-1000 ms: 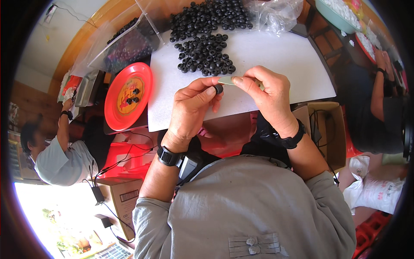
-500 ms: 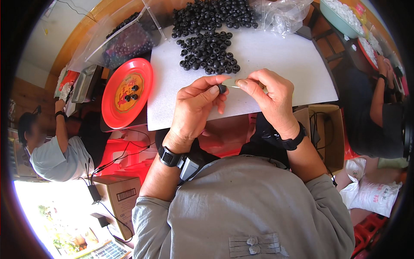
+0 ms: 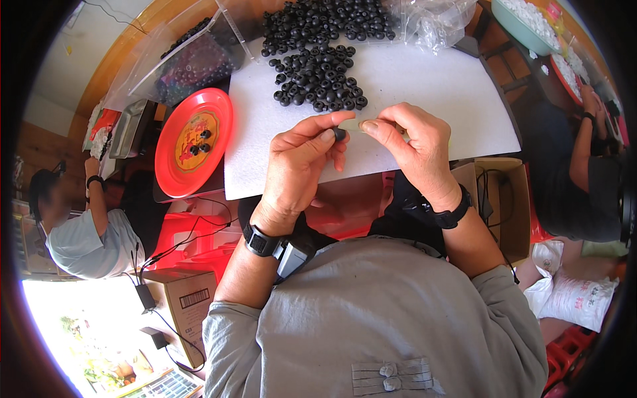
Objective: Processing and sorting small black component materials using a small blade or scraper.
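Between the thumb and fingers of my left hand [image 3: 295, 159] is a small round black bead-like piece [image 3: 340, 134]. My right hand [image 3: 421, 149] is pinched on a thin, flat, pale blade-like tool [image 3: 350, 124]; its far end lies against the piece, near my left fingertips. Both hands hover over the near edge of the white foam sheet [image 3: 424, 86]. Beyond them lies a heap of similar round black pieces [image 3: 318, 79], several showing a hole. To the left a red plate [image 3: 166, 159] holds a few black pieces.
A clear plastic box [image 3: 199, 73] with more black pieces stands far left; a crumpled clear bag [image 3: 438, 26] lies at the back. An open carton [image 3: 511, 219] sits below right. Co-workers sit on either side, one in a light shirt [image 3: 86, 245]. A green basin [image 3: 524, 26] holds white pieces.
The pale tool has turned a little in my right fingers, showing more of its flat face by the black piece. Both hands stay almost in place.
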